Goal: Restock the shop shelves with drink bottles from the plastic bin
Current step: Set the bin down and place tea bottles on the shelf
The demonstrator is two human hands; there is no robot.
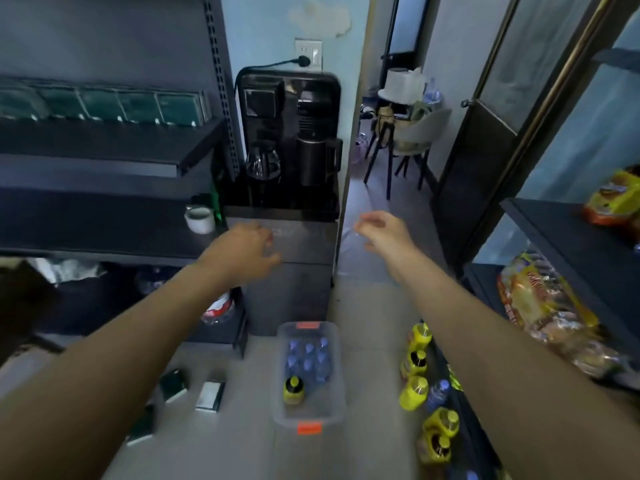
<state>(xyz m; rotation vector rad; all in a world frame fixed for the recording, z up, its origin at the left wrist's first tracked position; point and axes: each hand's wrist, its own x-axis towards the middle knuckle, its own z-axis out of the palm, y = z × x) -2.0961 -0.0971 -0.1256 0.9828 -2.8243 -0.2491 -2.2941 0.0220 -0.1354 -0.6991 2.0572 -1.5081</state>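
Both arms reach forward at mid-height over the aisle floor.

Left hand point(247, 249): palm down, fingers loosely spread and slightly bent, holding nothing. It hangs in front of the grey cabinet point(294, 271) that carries a black coffee machine point(289, 140).

Right hand point(382, 232): fingers loosely curled and motion-blurred. There is a faint pale streak by the fingertips, and I cannot tell whether it holds anything.

Plastic bin point(341, 393): clear, with orange latches at both ends. It sits on the floor between the arms, well below both hands. A cluster of blue-capped water bottles point(308, 358) stands upright in its far half. One yellow-capped bottle point(293, 389) stands at the near left of that cluster. The near end of the bin is bare.

Right low shelf point(464, 410): a row of yellow drink bottles point(415, 372) runs along the front edge, with a single blue-capped bottle point(438, 393) just behind them. Bagged bread loaves point(540, 306) lie on the shelf level above.

Left shelving point(104, 233): dark metal. A white cup point(200, 219) sits near its right end, and a row of green boxes point(104, 105) stands on a higher level. Several small boxes point(209, 396) lie scattered on the floor left of the bin, apart from it.
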